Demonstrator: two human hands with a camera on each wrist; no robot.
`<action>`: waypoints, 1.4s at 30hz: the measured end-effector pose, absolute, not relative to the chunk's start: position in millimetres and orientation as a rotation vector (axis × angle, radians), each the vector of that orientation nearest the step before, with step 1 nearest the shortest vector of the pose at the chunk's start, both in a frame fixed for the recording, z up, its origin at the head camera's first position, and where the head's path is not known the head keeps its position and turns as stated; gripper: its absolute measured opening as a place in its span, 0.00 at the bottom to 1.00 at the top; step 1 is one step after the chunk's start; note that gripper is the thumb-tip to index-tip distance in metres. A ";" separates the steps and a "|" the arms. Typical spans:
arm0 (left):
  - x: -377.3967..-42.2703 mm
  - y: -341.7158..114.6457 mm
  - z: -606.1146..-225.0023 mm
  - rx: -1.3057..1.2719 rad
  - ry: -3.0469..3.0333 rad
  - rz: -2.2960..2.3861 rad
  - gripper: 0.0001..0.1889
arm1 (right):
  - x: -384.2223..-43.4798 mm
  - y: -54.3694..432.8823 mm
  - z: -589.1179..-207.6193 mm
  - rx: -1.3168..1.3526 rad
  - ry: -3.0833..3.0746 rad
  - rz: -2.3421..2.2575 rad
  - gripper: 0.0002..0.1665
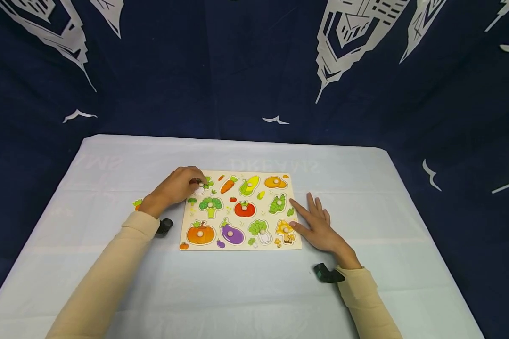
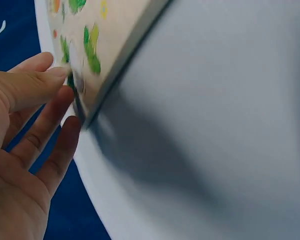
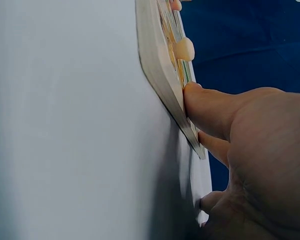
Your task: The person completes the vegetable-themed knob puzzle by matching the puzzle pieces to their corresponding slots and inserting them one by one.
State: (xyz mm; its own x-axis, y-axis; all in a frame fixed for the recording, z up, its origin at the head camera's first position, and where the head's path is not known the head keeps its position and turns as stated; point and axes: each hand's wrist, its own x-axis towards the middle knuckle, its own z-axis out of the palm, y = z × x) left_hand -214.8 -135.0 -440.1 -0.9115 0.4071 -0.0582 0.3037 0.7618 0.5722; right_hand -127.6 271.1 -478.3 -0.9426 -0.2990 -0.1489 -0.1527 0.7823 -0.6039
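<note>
A wooden peg puzzle board [image 1: 239,188] printed with vegetables lies on the table. At its far left corner my left hand [image 1: 181,182] pinches a white-and-green vegetable piece [image 1: 200,190] between thumb and fingers, partly covering it. In the left wrist view, that thumb and fingertips meet at the board's surface beside the left hand's [image 2: 27,115] piece. My right hand [image 1: 318,226] lies at the board's right edge with fingers spread. Its thumb and a fingertip touch the edge near the mushroom piece [image 1: 285,230]; the right wrist view shows the right hand [image 3: 260,135] against the board's rim.
Part of an orange-and-green piece [image 1: 137,204] shows behind my left wrist. Pegged pieces such as the pumpkin [image 1: 201,234], eggplant [image 1: 231,234] and tomato [image 1: 244,210] sit in the board. A white cloth covers the table [image 1: 237,296]; a dark blue curtain [image 1: 220,70] hangs behind.
</note>
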 end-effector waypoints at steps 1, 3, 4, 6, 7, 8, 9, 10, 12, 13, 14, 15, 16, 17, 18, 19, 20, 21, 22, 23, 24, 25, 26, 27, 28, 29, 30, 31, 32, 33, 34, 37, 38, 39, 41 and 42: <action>-213.3 -138.9 -438.7 0.563 2.786 0.862 0.12 | -127.7 270.6 -478.2 -0.355 2.737 -0.898 0.40; -209.3 -148.8 -434.9 0.552 2.805 0.869 0.13 | -128.1 269.6 -478.6 -0.358 2.733 -0.899 0.40; -206.6 -154.7 -432.9 0.542 2.815 0.870 0.13 | -128.1 269.3 -478.9 -0.356 2.731 -0.898 0.40; -199.9 -168.0 -429.3 0.513 2.820 0.871 0.12 | -128.2 268.7 -479.0 -0.358 2.725 -0.899 0.40; -196.0 -175.0 -427.2 0.495 2.819 0.868 0.12 | -128.1 268.6 -479.1 -0.357 2.724 -0.896 0.40; -191.9 -182.1 -425.5 0.477 2.817 0.865 0.12 | -128.2 268.7 -479.2 -0.352 2.723 -0.895 0.40; -187.8 -189.0 -424.0 0.457 2.814 0.857 0.12 | -128.1 268.9 -479.4 -0.348 2.725 -0.892 0.40; -183.6 -196.0 -422.8 0.435 2.812 0.848 0.11 | -128.2 269.1 -479.5 -0.348 2.727 -0.891 0.40; -175.2 -208.8 -420.7 0.418 2.807 0.822 0.11 | -128.4 269.7 -480.0 -0.360 2.730 -0.896 0.40; -171.5 -214.3 -420.2 0.421 2.806 0.812 0.10 | -128.2 270.5 -480.1 -0.362 2.734 -0.897 0.40; -168.1 -219.3 -420.1 0.438 2.804 0.806 0.10 | -128.2 271.2 -480.3 -0.364 2.737 -0.898 0.40; -164.8 -223.9 -420.2 0.455 2.799 0.798 0.10 | -128.1 271.9 -480.5 -0.368 2.739 -0.898 0.40; -161.7 -228.2 -420.5 0.473 2.789 0.795 0.10 | -128.2 272.4 -480.7 -0.371 2.737 -0.900 0.40; -159.1 -231.9 -421.1 0.496 2.776 0.794 0.11 | -128.3 272.9 -480.9 -0.376 2.736 -0.902 0.40; -156.7 -235.1 -422.1 0.517 2.762 0.791 0.12 | -128.4 273.2 -481.1 -0.372 2.735 -0.898 0.40; -154.7 -237.8 -423.4 0.534 2.748 0.788 0.13 | -128.4 273.3 -481.2 -0.369 2.735 -0.896 0.40; -152.9 -240.0 -424.6 0.549 2.736 0.784 0.14 | -128.5 273.5 -481.3 -0.364 2.734 -0.893 0.40; -151.4 -241.8 -425.7 0.555 2.727 0.779 0.14 | -128.6 273.7 -481.6 -0.364 2.733 -0.894 0.40; -150.1 -243.2 -426.5 0.563 2.722 0.775 0.14 | -128.7 273.8 -481.7 -0.366 2.733 -0.899 0.40; -149.0 -244.4 -427.4 0.570 2.725 0.767 0.14 | -128.7 273.7 -481.7 -0.368 2.735 -0.895 0.40; -148.1 -245.2 -428.0 0.573 2.731 0.762 0.13 | -128.7 273.6 -482.1 -0.366 2.736 -0.890 0.40; -147.4 -246.0 -428.5 0.576 2.737 0.758 0.12 | -128.7 273.6 -482.3 -0.367 2.736 -0.891 0.40; -146.8 -246.7 -428.6 0.574 2.742 0.757 0.11 | -128.7 273.5 -482.3 -0.368 2.737 -0.890 0.40; -146.4 -247.2 -428.8 0.568 2.744 0.756 0.11 | -128.8 273.4 -482.4 -0.370 2.739 -0.886 0.40; -146.6 -247.5 -428.9 0.562 2.745 0.751 0.10 | -128.3 273.3 -482.4 -0.370 2.739 -0.887 0.40; -146.9 -247.7 -428.9 0.555 2.745 0.747 0.10 | -127.8 273.1 -482.4 -0.366 2.741 -0.884 0.40; -147.5 -247.8 -428.9 0.549 2.742 0.746 0.09 | -127.6 273.0 -482.2 -0.368 2.741 -0.888 0.40; -148.4 -247.7 -429.1 0.544 2.740 0.746 0.09 | -127.3 272.9 -481.8 -0.367 2.742 -0.891 0.40; -149.5 -247.3 -429.1 0.539 2.740 0.747 0.09 | -127.1 272.8 -481.5 -0.367 2.745 -0.889 0.39; -151.1 -246.7 -429.2 0.533 2.741 0.743 0.09 | -127.1 272.7 -481.1 -0.369 2.744 -0.892 0.39; -152.9 -245.4 -428.9 0.530 2.742 0.739 0.09 | -126.9 272.4 -480.4 -0.371 2.742 -0.896 0.39; -159.2 -236.4 -427.4 0.541 2.735 0.737 0.10 | -127.1 272.4 -480.1 -0.372 2.740 -0.892 0.39; -161.7 -231.6 -426.1 0.548 2.733 0.733 0.10 | -127.4 272.3 -479.8 -0.374 2.740 -0.891 0.39; -164.4 -226.2 -424.9 0.553 2.730 0.733 0.10 | -127.5 272.3 -479.7 -0.375 2.739 -0.892 0.39; -170.2 -213.4 -422.0 0.581 2.725 0.731 0.10 | -127.6 272.4 -480.3 -0.373 2.740 -0.885 0.39; -173.5 -206.4 -420.5 0.595 2.722 0.728 0.10 | -127.7 272.4 -480.5 -0.371 2.741 -0.882 0.39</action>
